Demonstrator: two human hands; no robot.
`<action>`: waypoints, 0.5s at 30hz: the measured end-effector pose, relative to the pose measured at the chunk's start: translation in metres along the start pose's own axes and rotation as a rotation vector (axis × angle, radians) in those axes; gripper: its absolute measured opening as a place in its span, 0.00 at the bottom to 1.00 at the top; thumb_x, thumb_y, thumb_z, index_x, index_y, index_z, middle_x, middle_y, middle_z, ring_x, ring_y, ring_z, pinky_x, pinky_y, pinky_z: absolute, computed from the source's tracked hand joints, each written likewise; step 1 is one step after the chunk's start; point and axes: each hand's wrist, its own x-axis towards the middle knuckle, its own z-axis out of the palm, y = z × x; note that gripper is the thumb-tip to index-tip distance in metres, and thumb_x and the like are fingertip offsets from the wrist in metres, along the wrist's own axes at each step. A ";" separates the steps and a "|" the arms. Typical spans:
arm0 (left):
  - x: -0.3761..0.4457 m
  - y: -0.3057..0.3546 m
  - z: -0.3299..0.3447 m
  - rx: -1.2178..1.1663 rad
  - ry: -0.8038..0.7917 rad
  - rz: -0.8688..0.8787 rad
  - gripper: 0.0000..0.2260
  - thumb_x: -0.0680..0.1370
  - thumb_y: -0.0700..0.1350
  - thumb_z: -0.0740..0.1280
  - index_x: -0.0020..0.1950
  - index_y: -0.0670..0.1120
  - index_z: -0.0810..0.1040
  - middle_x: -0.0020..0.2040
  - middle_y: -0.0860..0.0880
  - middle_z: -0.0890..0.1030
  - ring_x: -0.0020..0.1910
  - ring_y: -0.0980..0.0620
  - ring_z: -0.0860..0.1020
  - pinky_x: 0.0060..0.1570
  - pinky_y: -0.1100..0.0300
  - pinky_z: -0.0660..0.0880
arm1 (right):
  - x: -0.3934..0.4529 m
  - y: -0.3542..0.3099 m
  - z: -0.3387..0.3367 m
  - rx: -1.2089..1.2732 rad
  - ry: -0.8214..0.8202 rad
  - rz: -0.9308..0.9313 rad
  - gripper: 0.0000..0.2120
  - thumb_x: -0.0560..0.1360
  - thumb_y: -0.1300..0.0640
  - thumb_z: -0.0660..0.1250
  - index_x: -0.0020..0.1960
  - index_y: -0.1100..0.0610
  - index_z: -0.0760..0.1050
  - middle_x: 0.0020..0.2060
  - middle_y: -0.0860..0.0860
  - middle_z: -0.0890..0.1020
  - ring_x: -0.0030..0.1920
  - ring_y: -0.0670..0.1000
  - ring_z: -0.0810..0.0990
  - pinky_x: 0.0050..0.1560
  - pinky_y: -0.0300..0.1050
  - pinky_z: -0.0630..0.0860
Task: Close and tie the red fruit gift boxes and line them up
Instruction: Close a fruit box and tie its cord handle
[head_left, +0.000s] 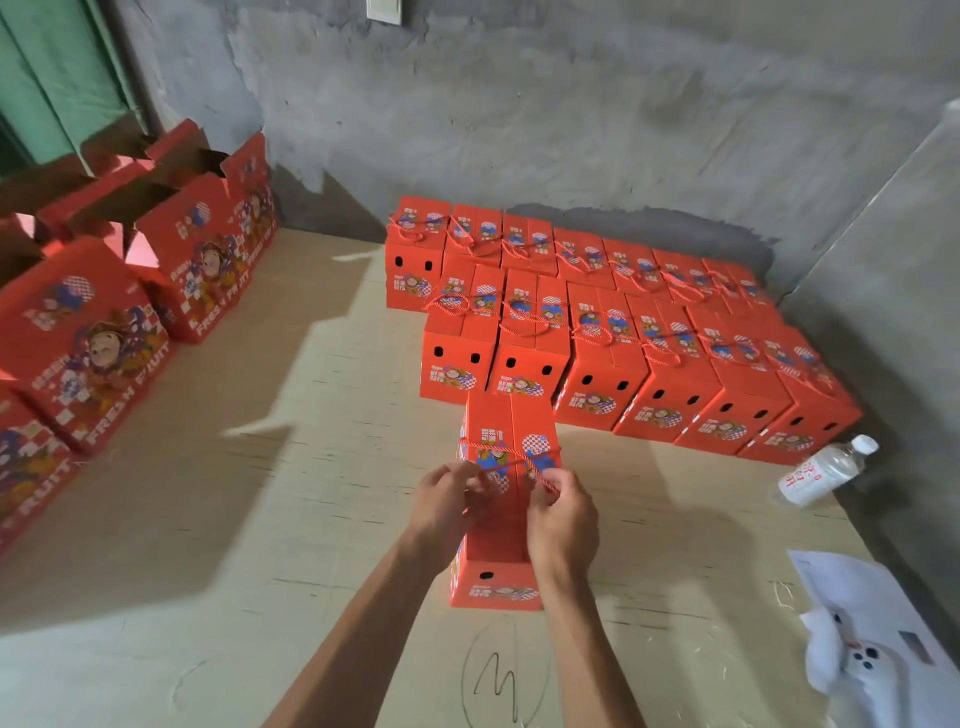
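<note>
Both forearms are extended forward over the bench (260, 519), meeting above one closed red box (506, 431) standing at centre front. The left hand (449, 501) is held knuckles-up at the box's near top edge, fingers curled, pinching the red cord (498, 448). The right hand (563, 512) is set just beside it, fingers curled round the cord's other end, which runs out over its knuckles. The two hands are nearly touching.

The box is upright, lid flaps shut, cord crossed over its top. A round hole and a printed label are seen on its near face.

Behind it, two rows of tied boxes (649, 353) are lined up against the grey wall (519, 104), each with cord looped over the top. The front row is just beyond the held box. At left, open boxes (83, 332) with raised flaps are ranged along the bench edge, well apart from the hands.

At right, a water bottle (826, 470) lies on its side near the tied rows. White paper (857, 587) is seen at lower right.
</note>
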 end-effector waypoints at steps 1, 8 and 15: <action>-0.003 -0.001 0.004 0.016 -0.016 0.048 0.02 0.78 0.36 0.66 0.47 0.38 0.77 0.38 0.39 0.81 0.36 0.46 0.81 0.42 0.54 0.77 | -0.002 -0.005 0.001 -0.077 -0.010 -0.031 0.07 0.79 0.55 0.69 0.56 0.52 0.82 0.49 0.53 0.85 0.52 0.57 0.82 0.51 0.50 0.78; -0.010 0.015 0.013 0.359 -0.013 0.446 0.03 0.80 0.34 0.66 0.47 0.36 0.78 0.39 0.44 0.85 0.38 0.51 0.84 0.38 0.60 0.79 | 0.001 -0.024 0.001 0.229 -0.332 -0.066 0.16 0.85 0.51 0.60 0.46 0.56 0.82 0.37 0.50 0.85 0.40 0.50 0.83 0.42 0.47 0.77; -0.004 0.039 0.016 0.408 0.193 0.537 0.05 0.80 0.37 0.64 0.47 0.41 0.79 0.44 0.42 0.84 0.45 0.44 0.83 0.49 0.43 0.80 | 0.031 -0.083 0.002 0.195 -0.373 -0.062 0.24 0.82 0.44 0.60 0.31 0.55 0.71 0.23 0.48 0.74 0.24 0.45 0.71 0.26 0.42 0.65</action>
